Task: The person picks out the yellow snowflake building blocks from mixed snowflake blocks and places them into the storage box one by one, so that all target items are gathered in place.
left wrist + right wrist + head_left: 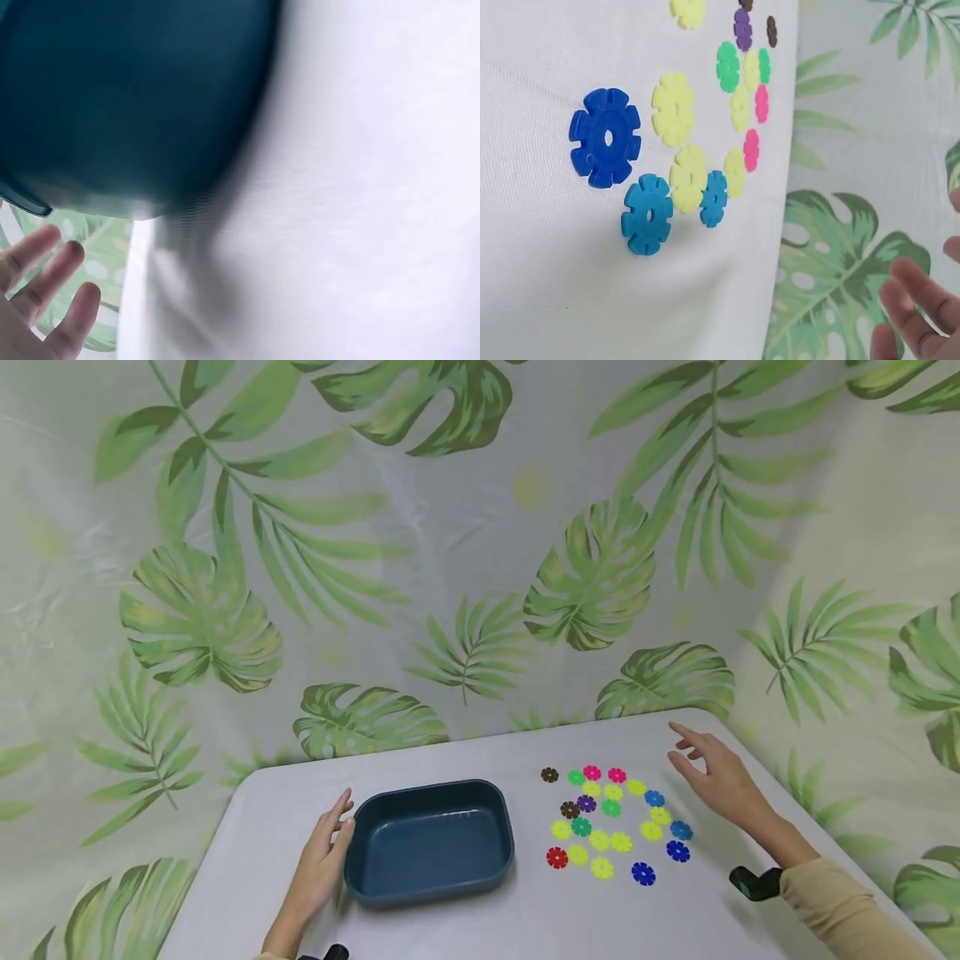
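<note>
A dark blue rectangular basin stands on the white table. At its left side is my left hand, fingers extended along the wall; whether they touch it I cannot tell. The left wrist view has the basin's outer wall close up and the left hand's fingers apart from each other. To the basin's right lie several flower-shaped plastic discs, among them a red disc, a dark blue disc and a purple disc. My right hand hovers beyond their right side, fingers loosely extended, holding nothing.
The table has a white cover, and its back edge runs along a leaf-patterned curtain. Dark straps with devices sit on both wrists. In the right wrist view a lighter blue disc lies near the yellow ones.
</note>
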`<action>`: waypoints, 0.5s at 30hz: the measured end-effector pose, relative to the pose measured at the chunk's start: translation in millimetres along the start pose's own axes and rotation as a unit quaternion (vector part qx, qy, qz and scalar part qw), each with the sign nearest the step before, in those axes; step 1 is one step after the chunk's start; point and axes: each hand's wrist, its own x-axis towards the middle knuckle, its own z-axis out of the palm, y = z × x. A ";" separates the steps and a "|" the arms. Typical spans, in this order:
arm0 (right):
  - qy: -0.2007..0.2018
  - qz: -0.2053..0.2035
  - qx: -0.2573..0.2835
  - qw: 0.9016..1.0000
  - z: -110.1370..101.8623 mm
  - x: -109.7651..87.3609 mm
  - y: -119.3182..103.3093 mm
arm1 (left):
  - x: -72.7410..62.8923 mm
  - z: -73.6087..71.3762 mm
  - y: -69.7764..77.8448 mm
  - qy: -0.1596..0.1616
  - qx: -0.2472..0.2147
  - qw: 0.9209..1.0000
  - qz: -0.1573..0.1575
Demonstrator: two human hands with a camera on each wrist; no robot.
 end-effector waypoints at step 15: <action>-0.032 0.052 0.018 0.998 -3.0 -6.7 8.0 | -12.1 6.8 -15.0 -0.075 -0.088 0.992 -0.050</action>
